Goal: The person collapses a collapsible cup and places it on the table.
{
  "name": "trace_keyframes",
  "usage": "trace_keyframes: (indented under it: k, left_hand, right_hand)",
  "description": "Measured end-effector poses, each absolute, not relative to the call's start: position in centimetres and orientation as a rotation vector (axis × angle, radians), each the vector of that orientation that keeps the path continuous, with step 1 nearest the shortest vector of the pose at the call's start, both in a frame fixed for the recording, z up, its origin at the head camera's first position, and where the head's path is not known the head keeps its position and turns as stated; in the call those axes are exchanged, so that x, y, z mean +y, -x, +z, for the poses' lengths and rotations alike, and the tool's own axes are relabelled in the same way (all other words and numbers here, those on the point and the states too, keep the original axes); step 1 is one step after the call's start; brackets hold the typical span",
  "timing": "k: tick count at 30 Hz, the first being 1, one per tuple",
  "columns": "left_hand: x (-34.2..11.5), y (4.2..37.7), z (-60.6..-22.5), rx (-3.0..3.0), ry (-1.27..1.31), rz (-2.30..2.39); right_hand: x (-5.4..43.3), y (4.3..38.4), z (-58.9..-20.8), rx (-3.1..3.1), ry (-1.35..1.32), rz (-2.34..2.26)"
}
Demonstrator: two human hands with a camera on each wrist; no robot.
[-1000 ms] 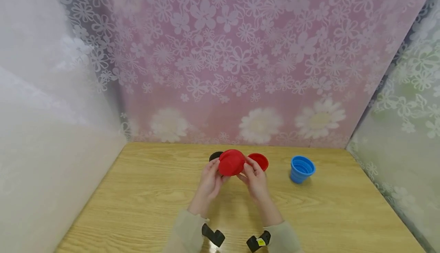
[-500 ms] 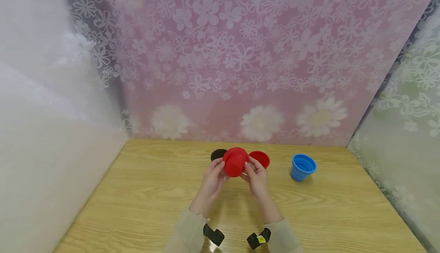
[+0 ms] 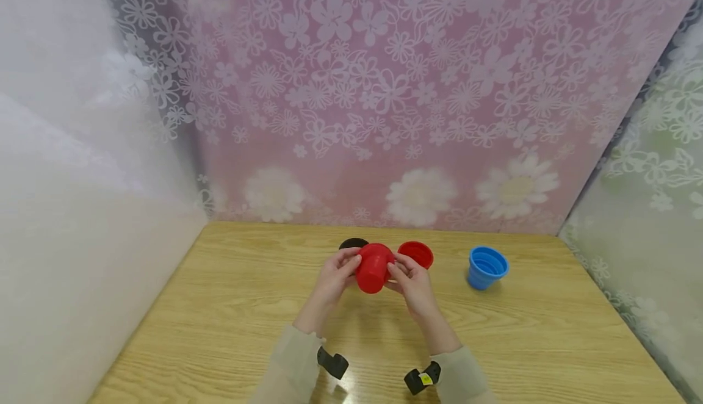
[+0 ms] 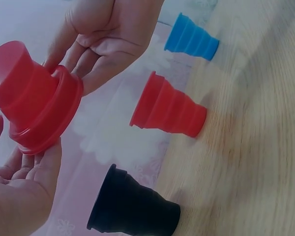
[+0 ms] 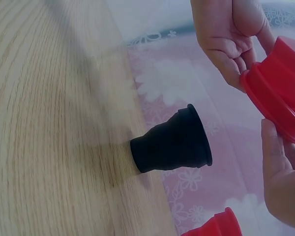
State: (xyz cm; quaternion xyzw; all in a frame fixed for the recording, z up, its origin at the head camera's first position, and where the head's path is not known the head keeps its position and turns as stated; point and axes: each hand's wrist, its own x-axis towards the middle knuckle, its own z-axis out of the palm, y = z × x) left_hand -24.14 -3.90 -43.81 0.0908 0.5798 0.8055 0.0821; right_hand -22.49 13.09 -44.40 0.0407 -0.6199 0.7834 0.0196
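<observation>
A red collapsible cup is held up over the table between both hands, its narrow base tilted toward the head camera. My left hand pinches its rim on the left, thumb on the near side. On the opposite side my right hand grips the rim between thumb and fingers. In the left wrist view the held cup shows a partly folded, thick ring at its wide end. Behind the hands stand a black cup and a second red cup, both upright on the table.
A blue collapsible cup stands upright to the right on the wooden table. A pink flowered backdrop rises behind the table's far edge, with pale panels at both sides. Each wrist carries a small black camera.
The held red cup has tipped so its base points more toward the head camera and looks longer, its folded wall extended further. Both hands still grip it; the forearms have spread slightly apart.
</observation>
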Motion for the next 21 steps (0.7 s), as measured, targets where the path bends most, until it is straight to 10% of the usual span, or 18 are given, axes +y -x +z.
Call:
trace_keyframes:
  k: [21]
  left_hand:
    - [-4.1,24.6,-44.2,1.897,-0.371,2.213]
  right_hand:
    - [14.4,22.6,-44.1,-2.181,-0.363,2.294]
